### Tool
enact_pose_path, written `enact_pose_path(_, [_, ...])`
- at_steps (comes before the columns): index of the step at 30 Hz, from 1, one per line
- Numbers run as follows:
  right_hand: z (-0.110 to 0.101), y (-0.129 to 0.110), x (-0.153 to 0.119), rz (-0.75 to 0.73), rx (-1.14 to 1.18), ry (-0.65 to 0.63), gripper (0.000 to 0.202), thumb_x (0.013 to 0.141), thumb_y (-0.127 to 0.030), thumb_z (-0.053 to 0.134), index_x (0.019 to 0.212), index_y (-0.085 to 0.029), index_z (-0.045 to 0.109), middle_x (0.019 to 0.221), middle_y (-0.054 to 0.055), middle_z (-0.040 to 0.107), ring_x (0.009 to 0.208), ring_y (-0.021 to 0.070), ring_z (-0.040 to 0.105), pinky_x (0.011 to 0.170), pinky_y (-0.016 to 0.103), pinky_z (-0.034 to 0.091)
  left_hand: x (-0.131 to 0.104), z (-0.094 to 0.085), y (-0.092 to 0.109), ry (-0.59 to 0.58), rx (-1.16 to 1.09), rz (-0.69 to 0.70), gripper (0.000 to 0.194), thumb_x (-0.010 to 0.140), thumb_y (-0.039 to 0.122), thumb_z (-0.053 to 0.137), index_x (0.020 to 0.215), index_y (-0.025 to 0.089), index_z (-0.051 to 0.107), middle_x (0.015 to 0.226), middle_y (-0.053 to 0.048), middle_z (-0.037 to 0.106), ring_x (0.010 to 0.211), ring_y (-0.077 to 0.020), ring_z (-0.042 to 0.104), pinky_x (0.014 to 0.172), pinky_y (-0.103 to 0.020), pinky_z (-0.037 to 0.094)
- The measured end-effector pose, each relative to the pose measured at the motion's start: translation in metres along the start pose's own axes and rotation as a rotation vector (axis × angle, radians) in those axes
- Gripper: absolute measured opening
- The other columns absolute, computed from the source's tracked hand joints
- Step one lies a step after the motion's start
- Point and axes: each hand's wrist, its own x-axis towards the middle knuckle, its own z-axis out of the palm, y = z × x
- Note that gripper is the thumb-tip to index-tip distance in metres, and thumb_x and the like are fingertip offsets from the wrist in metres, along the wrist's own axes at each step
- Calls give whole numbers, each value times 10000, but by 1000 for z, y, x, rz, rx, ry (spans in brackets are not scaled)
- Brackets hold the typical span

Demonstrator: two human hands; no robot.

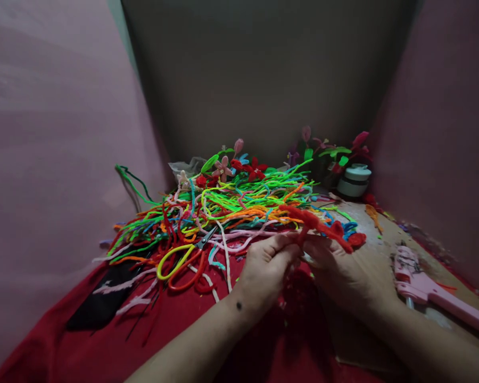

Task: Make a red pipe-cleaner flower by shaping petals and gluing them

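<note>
Pinched between both hands is a red pipe cleaner piece, with fuzzy petal-like parts spreading to the right. My left hand is closed on its lower end, thumb and index finger pressed together. Close against it, my right hand is also closed on the piece, its fingertips partly hidden behind the red fuzz. Just beyond the hands lies a big heap of pipe cleaners in green, orange, pink, red and white. A pair of scissors with one yellow and one red handle loop rests at its front edge.
On cardboard at right lies a pink glue gun. A lidded jar stands behind it near pipe cleaner flowers. Red cloth covers the front, with a black flat object at left. Pink walls flank both sides.
</note>
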Motion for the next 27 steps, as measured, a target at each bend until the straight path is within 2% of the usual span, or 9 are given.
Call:
enact_pose_path(4, [1,-3,1,9,24,-30,111,714,-331,664,700,-223,640,653,-7,592,643,160,525,662,315,448,2,-2,3,-74,-273,-160,253,744,321,617,634,114,520,450,70,387,344,-4,244,366,-171,170])
enact_pose_path(8, [3,-8,-1,82,127,-51,68,722,-259,667,673,-218,644,652,-17,587,658,133,521,724,293,428,4,-8,-1,-224,-446,-256,264,738,348,644,696,117,525,441,80,387,310,2,199,339,-163,135])
enact_pose_path(13, [4,-15,-4,147,240,-83,160,647,-233,718,806,-255,714,799,9,680,751,162,578,743,308,445,5,-15,-4,-403,-542,-275,207,775,326,615,774,132,543,437,97,359,299,-7,161,320,-162,156])
enact_pose_path(15, [4,-14,-4,169,269,-60,153,619,-223,739,768,-250,717,736,-1,672,695,144,572,678,276,453,6,-15,-3,-421,-516,-279,227,780,350,603,768,131,550,434,98,350,300,-9,160,324,-165,158])
enact_pose_path(17, [2,-11,-3,181,276,-35,140,603,-203,751,733,-240,714,660,-16,648,614,117,545,609,245,445,6,-13,-1,-381,-432,-277,259,785,378,584,728,127,550,446,88,359,308,-10,176,337,-169,155])
enact_pose_path(19, [1,-7,-2,165,264,-29,114,634,-214,735,742,-240,709,680,-15,652,599,110,545,609,245,448,4,-9,-1,-254,-240,-207,268,805,368,547,680,130,546,464,70,378,333,-19,223,357,-175,182])
enact_pose_path(22, [1,-3,-1,128,235,-22,113,685,-262,697,798,-254,700,774,5,676,706,150,596,688,286,470,-1,-1,-6,-9,199,117,184,833,285,499,755,150,597,557,22,491,467,-68,407,477,-198,337])
enact_pose_path(24, [2,-3,-2,121,221,-17,129,680,-271,700,808,-256,696,793,16,682,780,179,609,723,305,477,-4,3,-12,75,439,321,163,841,242,474,805,161,611,665,-17,566,590,-104,488,603,-234,400])
enact_pose_path(27, [4,-6,-4,123,220,-4,137,677,-282,708,804,-236,690,785,25,684,806,194,610,726,316,486,-8,6,-17,104,513,364,186,862,237,441,780,167,592,680,-25,576,601,-111,498,605,-238,404])
